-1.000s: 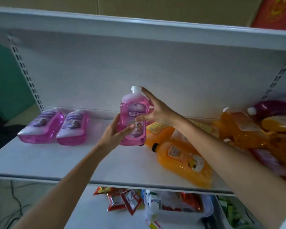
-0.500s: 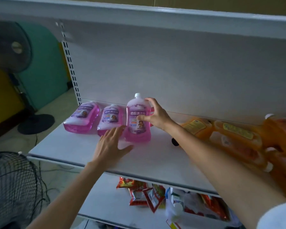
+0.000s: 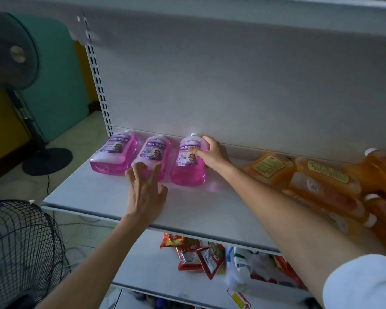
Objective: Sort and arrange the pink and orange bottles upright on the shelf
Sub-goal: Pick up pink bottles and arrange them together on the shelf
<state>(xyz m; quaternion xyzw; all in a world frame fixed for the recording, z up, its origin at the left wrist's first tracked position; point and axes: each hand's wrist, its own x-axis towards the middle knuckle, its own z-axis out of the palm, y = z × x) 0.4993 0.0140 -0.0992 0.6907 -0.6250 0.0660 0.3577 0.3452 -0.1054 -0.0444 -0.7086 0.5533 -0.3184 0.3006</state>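
Note:
Three pink bottles sit in a row at the left of the white shelf [image 3: 103, 197]. The left pink bottle [image 3: 115, 153] and the middle pink bottle [image 3: 153, 156] lie label-up with their caps toward the back panel. My right hand [image 3: 212, 152] grips the third pink bottle [image 3: 187, 170] by its upper right side near the white cap. Its base rests on the shelf, and I cannot tell whether it stands fully upright. My left hand [image 3: 146, 190] hovers with fingers spread, fingertips at the middle bottle's base. Several orange bottles [image 3: 321, 181] lie piled on their sides at the right.
The shelf's back panel [image 3: 232, 97] rises just behind the bottles. Bare shelf surface lies between the pink row and the orange pile. A lower shelf holds red snack packets [image 3: 194, 253]. A standing fan [image 3: 16, 56] and a fan grille [image 3: 20, 253] are on the left.
My right hand carried the pink bottle left and set it down beside the other two. My left hand came off that bottle and now spreads by the middle bottle. The view shifted left.

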